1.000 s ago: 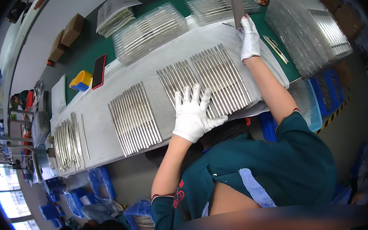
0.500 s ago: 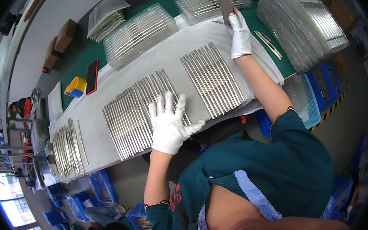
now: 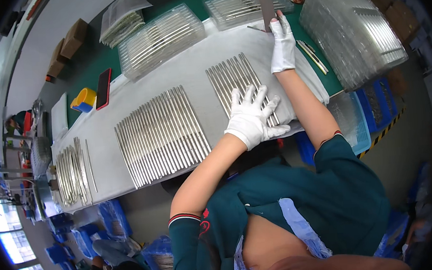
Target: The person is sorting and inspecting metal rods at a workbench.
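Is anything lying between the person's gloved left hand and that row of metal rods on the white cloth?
Nothing visible: the left hand already lies flat on the metal rods. The right hand rests farther up the white cloth.

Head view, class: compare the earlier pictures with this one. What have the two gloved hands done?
Little changed. The left hand stays spread flat on the right-hand group of metal rods; the right hand still holds a dark flat strip at the cloth's far edge.

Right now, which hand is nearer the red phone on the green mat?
Left. The left hand rests flat on the right-hand group of metal rods, well right of the red phone. The right hand is farther right still, at the cloth's far edge.
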`<control>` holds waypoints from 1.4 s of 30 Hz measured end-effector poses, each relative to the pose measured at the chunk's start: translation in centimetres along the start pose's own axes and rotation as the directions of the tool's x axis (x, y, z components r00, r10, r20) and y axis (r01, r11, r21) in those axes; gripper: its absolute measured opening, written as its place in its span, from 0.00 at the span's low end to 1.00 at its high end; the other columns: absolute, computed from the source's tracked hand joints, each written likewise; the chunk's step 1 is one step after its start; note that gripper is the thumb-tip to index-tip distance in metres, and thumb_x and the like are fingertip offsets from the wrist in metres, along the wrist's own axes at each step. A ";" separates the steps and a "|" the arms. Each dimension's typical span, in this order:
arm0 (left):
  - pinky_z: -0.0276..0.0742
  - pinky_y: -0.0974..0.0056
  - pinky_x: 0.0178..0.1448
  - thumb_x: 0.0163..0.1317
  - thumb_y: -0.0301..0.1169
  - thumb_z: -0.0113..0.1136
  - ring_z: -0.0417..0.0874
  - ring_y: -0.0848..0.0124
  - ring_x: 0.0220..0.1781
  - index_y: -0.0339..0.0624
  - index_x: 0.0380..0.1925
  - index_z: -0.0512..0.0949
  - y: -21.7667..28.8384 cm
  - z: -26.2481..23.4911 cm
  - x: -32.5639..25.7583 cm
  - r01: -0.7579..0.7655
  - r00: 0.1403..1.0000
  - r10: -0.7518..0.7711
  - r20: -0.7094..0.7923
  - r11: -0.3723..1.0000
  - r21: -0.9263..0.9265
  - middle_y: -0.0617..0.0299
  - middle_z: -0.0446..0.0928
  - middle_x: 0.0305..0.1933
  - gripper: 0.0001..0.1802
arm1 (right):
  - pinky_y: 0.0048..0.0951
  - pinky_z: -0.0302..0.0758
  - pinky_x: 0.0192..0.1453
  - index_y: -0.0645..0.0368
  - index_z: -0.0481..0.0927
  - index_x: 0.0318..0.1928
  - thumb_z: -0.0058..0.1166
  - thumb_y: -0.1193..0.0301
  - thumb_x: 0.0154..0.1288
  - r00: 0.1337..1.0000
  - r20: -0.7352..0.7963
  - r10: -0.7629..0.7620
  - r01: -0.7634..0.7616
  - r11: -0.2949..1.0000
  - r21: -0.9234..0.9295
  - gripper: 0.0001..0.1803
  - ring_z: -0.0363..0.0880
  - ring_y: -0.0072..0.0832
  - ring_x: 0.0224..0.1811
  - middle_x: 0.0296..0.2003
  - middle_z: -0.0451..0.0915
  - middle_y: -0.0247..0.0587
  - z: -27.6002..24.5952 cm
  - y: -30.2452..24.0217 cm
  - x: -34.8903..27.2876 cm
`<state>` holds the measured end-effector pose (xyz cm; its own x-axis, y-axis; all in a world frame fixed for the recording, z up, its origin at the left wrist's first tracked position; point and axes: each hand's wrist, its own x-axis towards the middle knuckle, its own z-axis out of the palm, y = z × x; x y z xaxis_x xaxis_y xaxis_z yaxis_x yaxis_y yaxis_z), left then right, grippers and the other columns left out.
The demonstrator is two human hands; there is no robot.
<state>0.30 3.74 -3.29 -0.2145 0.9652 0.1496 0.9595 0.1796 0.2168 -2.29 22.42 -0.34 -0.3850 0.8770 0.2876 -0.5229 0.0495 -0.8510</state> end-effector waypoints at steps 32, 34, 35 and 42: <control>0.47 0.35 0.72 0.53 0.67 0.55 0.61 0.43 0.71 0.61 0.64 0.71 -0.2 -0.8 -3.6 0.099 0.993 -0.098 -0.061 0.995 0.022 0.49 0.63 0.70 0.41 | 0.30 0.69 0.64 0.63 0.66 0.67 0.53 0.56 0.71 0.999 0.034 -0.015 0.020 0.990 -0.142 0.32 0.72 0.27 0.60 0.60 0.72 0.41 -0.1 1.2 0.1; 0.46 0.35 0.72 0.52 0.67 0.56 0.61 0.43 0.71 0.63 0.63 0.72 -0.5 -1.1 -4.6 0.145 0.987 -0.144 -0.066 0.989 0.017 0.50 0.64 0.70 0.40 | 0.30 0.69 0.65 0.63 0.66 0.67 0.53 0.56 0.71 0.999 0.031 -0.022 0.026 0.990 -0.139 0.32 0.72 0.28 0.61 0.60 0.72 0.42 -1.0 2.3 1.2; 0.46 0.35 0.72 0.52 0.67 0.56 0.61 0.43 0.71 0.63 0.63 0.72 -0.7 -1.3 -5.3 0.146 0.987 -0.145 -0.064 0.989 0.016 0.50 0.64 0.70 0.40 | 0.30 0.69 0.65 0.63 0.66 0.67 0.53 0.56 0.71 0.999 0.031 -0.027 0.031 0.990 -0.134 0.32 0.72 0.28 0.61 0.60 0.71 0.42 -1.1 2.4 1.3; 0.55 0.37 0.68 0.51 0.62 0.62 0.66 0.44 0.65 0.58 0.61 0.73 -1.8 -2.6 -9.5 0.224 0.963 -0.208 -0.170 0.971 0.081 0.47 0.68 0.64 0.39 | 0.29 0.70 0.65 0.63 0.66 0.67 0.53 0.56 0.70 0.998 0.050 -0.023 0.032 0.984 -0.173 0.33 0.72 0.27 0.60 0.61 0.71 0.41 -0.1 1.1 0.1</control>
<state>0.13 -6.22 -2.62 -0.4373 0.8600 0.2629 0.8986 0.4060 0.1664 -2.88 22.62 -1.26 -0.4104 0.8505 0.3290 -0.3956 0.1590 -0.9046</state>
